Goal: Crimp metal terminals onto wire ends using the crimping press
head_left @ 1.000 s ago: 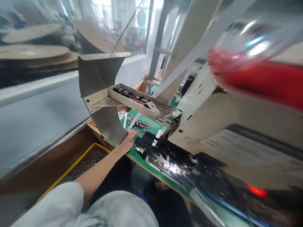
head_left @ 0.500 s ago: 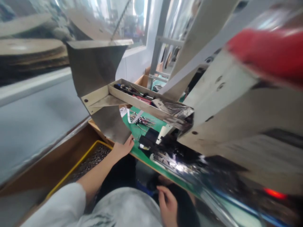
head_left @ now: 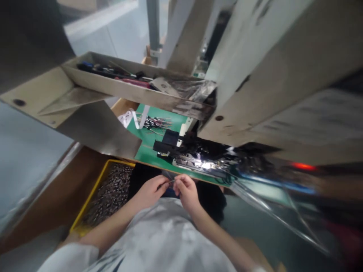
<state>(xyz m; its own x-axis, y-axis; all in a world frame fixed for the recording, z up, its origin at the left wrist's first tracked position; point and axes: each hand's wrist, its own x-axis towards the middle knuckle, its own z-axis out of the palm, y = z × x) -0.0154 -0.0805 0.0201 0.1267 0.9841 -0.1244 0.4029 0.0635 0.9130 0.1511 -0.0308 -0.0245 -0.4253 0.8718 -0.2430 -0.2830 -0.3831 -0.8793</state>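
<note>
My left hand (head_left: 154, 189) and my right hand (head_left: 185, 188) meet in front of my body, just below the edge of the green tabletop (head_left: 141, 151). Between their pinched fingertips runs a thin wire-like piece (head_left: 171, 181), too small and blurred to name more closely. Both hands are closed on it. Beyond them on the green top stands a dark metal machine fixture (head_left: 193, 158) with a bright lit spot. Farther back lies a pile of thin wire-like pieces (head_left: 157, 122) beside a white strip (head_left: 138, 121).
Left of my legs is a yellow-rimmed bin (head_left: 90, 198) full of small dark and shiny parts. A metal tray (head_left: 119, 87) with tools juts out above the table, near a curved sheet-metal guard (head_left: 99, 130). The large machine body (head_left: 269, 87) takes up the right side.
My left hand has come back from the table edge beside the guard to my lap. The right hand has risen to meet it, and the view has tilted down and closer.
</note>
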